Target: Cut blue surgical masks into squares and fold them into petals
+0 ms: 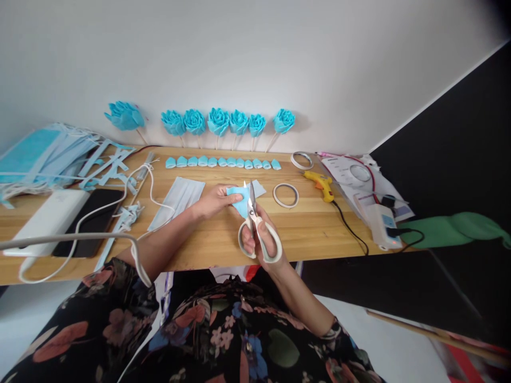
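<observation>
Left hand (215, 199) — fingers pinched on blue piece (239, 198); right hand (261, 242) fingers through scissors (255, 226) handles — blades apart.

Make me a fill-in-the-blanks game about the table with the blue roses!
1. The right hand holds the ____.
2. The left hand pinches a ____ piece of fabric.
3. The glue gun is mostly ____.
4. The roses stand against the ____.
Missing words: scissors; blue; yellow; wall.
</observation>
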`<state>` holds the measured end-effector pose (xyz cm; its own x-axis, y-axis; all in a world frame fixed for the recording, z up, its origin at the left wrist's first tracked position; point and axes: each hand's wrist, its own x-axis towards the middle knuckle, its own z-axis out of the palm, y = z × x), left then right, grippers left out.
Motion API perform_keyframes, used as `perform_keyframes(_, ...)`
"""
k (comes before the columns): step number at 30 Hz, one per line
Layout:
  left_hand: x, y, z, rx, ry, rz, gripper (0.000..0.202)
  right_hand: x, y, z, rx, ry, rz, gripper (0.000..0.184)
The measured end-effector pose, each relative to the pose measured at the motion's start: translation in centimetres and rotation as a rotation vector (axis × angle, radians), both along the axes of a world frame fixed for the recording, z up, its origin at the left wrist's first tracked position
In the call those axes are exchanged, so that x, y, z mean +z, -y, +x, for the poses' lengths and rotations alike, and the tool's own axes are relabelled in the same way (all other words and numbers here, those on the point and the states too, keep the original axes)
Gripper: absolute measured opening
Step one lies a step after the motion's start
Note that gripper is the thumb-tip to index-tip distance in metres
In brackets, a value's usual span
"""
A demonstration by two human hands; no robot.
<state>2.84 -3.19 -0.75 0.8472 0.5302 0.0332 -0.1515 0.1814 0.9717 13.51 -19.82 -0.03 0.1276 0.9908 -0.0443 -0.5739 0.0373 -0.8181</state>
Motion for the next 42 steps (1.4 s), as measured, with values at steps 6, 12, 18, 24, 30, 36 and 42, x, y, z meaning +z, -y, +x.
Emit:
perform_keyframes(6, 0.0, -0.2, 0.0, 0.041, 0.003, 0.006, 0.047, -0.2, 0.2, -0.1, -0.014, 0.011, -0.022, 0.073)
perform_keyframes(12, -0.5, -0.4, 0.1, 0.074, 0.007, 0.031, 0.049, -0.7, 0.0, 0.1, -0.012, 0.024, -0.032, 0.073)
perform_keyframes(18, -0.3, -0.2, 0.1, 0.054, -0.032, 0.085, 0.045, -1.0, -0.9, 0.3, 0.012, 0.004, -0.004, 0.064)
perform_keyframes(24, -0.2, -0.2, 0.1, -0.007, -0.078, 0.076, 0.049, -0.3, -1.3, 0.5, -0.008, 0.014, -0.008, 0.054)
perform_keyframes(30, -0.3, -0.4, 0.0, 0.015, -0.091, 0.120, 0.046, -0.1, -0.9, 0.5, -0.003, 0.073, -0.037, 0.074)
perform_keyframes(36, -0.6, -0.8, -0.2, 0.022, -0.117, 0.170, 0.041, 0.0, 0.5, 4.7, -0.229, 0.555, -0.158, 0.080)
perform_keyframes(42, -0.3, -0.5, -0.1, 0.029, -0.142, 0.155, 0.041, 1.0, 4.7, 14.1, -0.439, 1.552, -0.478, 0.046)
